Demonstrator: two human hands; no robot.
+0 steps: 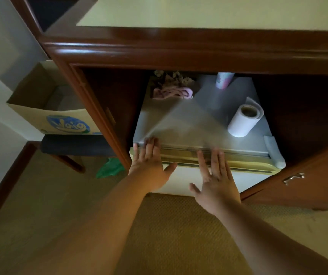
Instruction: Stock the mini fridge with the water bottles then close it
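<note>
A white mini fridge (179,120) with a grey top stands inside a dark wooden cabinet (179,48). Its white door (254,178) lies against the body, with only a thin dark gap under the yellowed top trim. My left hand (149,165) lies flat with fingers spread on the door's upper left corner, fingertips reaching the fridge top. My right hand (214,179) presses flat on the door near its middle. Neither hand holds anything. No water bottles are in view.
On the fridge top sit a paper towel roll (240,122), a pastel cup (223,80) and a pink cloth (171,93) with dried flowers. The cabinet door (301,179) hangs open at the right. A cardboard box (46,108) rests on a dark stool at the left. Green plastic (109,167) lies on the carpet.
</note>
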